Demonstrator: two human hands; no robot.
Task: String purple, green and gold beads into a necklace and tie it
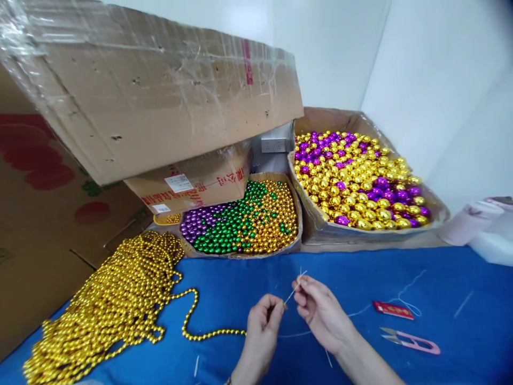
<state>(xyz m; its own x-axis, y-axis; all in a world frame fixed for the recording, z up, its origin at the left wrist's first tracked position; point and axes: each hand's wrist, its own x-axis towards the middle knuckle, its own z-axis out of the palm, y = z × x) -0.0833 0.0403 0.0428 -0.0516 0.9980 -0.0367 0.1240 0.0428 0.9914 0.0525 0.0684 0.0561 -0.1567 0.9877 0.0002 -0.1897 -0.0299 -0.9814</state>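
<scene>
Lying near the right hand (321, 313) are snips (417, 341) and a packet (393, 310).

No wording can be read with certainty. Red Chinese characters (230, 179) are printed on the lower carton (212, 167), blurred. Fine print is carried by its larger white label (179, 183) and smaller label (161, 208); the red packet's (393, 310) marking is likewise too small.

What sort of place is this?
Probably a small bead-work station: open cardboard boxes of shiny beads, a heap of gold bead strands, and pink-handled snips on a blue work surface.
</scene>
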